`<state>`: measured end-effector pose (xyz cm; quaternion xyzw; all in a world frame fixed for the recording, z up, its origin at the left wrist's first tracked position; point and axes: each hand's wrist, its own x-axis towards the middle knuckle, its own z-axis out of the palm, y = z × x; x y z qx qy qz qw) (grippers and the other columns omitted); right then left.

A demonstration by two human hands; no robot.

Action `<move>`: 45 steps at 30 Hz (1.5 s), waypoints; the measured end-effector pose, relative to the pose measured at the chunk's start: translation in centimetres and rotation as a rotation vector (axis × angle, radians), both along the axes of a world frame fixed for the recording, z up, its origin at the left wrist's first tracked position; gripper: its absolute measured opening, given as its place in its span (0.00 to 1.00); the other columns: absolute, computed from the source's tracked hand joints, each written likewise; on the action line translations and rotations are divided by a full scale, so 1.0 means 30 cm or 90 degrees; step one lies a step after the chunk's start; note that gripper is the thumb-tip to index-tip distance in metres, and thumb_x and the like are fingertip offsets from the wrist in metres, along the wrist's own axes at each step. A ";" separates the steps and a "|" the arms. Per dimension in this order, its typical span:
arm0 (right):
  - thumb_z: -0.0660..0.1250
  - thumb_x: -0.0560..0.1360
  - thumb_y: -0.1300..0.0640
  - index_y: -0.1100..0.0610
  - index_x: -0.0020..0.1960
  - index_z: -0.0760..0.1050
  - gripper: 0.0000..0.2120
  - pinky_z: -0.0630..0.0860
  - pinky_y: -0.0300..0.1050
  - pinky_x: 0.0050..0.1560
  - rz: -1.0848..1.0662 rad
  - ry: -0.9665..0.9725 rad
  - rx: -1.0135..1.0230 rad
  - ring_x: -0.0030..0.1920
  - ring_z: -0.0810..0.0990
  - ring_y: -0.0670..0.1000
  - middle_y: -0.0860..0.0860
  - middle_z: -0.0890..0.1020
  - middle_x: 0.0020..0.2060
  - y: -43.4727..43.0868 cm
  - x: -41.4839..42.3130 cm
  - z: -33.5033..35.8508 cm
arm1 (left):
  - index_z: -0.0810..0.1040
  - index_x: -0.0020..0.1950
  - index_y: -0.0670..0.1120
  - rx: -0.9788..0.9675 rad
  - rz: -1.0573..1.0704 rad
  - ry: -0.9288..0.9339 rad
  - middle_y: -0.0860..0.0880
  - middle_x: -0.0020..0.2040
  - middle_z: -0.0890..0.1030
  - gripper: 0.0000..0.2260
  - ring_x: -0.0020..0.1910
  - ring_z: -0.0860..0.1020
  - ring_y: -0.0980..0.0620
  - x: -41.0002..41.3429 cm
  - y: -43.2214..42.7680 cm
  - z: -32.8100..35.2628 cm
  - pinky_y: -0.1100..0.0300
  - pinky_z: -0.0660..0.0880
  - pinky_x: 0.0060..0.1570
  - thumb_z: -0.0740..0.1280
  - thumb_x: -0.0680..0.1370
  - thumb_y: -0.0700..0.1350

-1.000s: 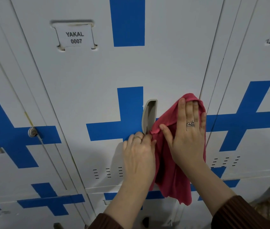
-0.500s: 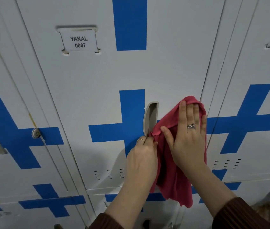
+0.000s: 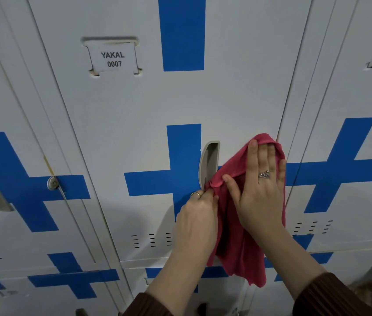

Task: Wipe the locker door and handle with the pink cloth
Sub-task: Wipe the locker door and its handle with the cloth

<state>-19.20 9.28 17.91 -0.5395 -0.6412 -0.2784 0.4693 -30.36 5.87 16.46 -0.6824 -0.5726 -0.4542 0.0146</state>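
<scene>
The white locker door (image 3: pixel 157 103) carries blue cross stripes and a label reading YAKAL 0007. Its grey recessed handle (image 3: pixel 209 163) sits at mid-height. The pink cloth (image 3: pixel 235 242) hangs flat against the door just right of the handle. My right hand (image 3: pixel 258 192) lies flat on the cloth with straight fingers, pressing it to the door. My left hand (image 3: pixel 197 222) pinches the cloth's left edge at the bottom of the handle.
Neighbouring lockers stand on both sides, the left one (image 3: pixel 21 156) with a round lock (image 3: pixel 53 183), the right one (image 3: pixel 351 133) with its own label. Lower lockers (image 3: pixel 66 286) run beneath. Vent slots (image 3: pixel 152 240) sit low on the door.
Both hands and the cloth stay at the handle. My left hand's fingers have bunched the cloth edge slightly closer to the handle's lower end.
</scene>
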 end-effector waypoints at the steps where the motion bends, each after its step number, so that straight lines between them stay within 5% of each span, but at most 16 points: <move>1: 0.53 0.76 0.43 0.61 0.73 0.51 0.32 0.42 0.49 0.72 -0.001 0.001 -0.001 0.71 0.55 0.57 0.60 0.62 0.70 0.000 0.000 0.000 | 0.81 0.42 0.41 0.005 -0.002 0.010 0.44 0.32 0.77 0.05 0.28 0.76 0.47 -0.001 0.000 0.003 0.60 0.69 0.28 0.67 0.75 0.41; 12: 0.53 0.76 0.43 0.61 0.73 0.51 0.33 0.42 0.49 0.71 -0.003 0.003 0.000 0.70 0.55 0.57 0.61 0.63 0.69 0.004 -0.004 0.000 | 0.80 0.51 0.40 -0.029 -0.036 -0.001 0.41 0.42 0.79 0.10 0.40 0.78 0.43 -0.005 -0.008 0.015 0.55 0.71 0.40 0.61 0.80 0.44; 18: 0.53 0.76 0.43 0.61 0.73 0.50 0.33 0.42 0.50 0.71 -0.006 0.000 -0.001 0.71 0.54 0.57 0.60 0.61 0.70 0.002 -0.003 -0.003 | 0.79 0.52 0.41 -0.065 -0.036 -0.004 0.44 0.46 0.79 0.12 0.44 0.76 0.48 -0.009 -0.008 0.037 0.61 0.67 0.42 0.59 0.81 0.46; 36: 0.54 0.76 0.44 0.62 0.72 0.51 0.32 0.41 0.49 0.71 -0.003 0.002 0.011 0.70 0.55 0.57 0.60 0.61 0.69 0.001 -0.005 -0.001 | 0.81 0.50 0.40 -0.047 -0.027 -0.039 0.43 0.44 0.80 0.10 0.43 0.77 0.47 -0.010 -0.027 0.053 0.62 0.66 0.41 0.63 0.79 0.44; 45: 0.50 0.78 0.42 0.62 0.73 0.50 0.32 0.42 0.51 0.71 -0.011 0.001 -0.005 0.71 0.54 0.57 0.62 0.63 0.69 0.003 -0.005 -0.005 | 0.77 0.57 0.46 -0.120 -0.002 0.055 0.48 0.51 0.77 0.14 0.48 0.75 0.51 -0.020 -0.031 0.080 0.65 0.63 0.40 0.55 0.82 0.50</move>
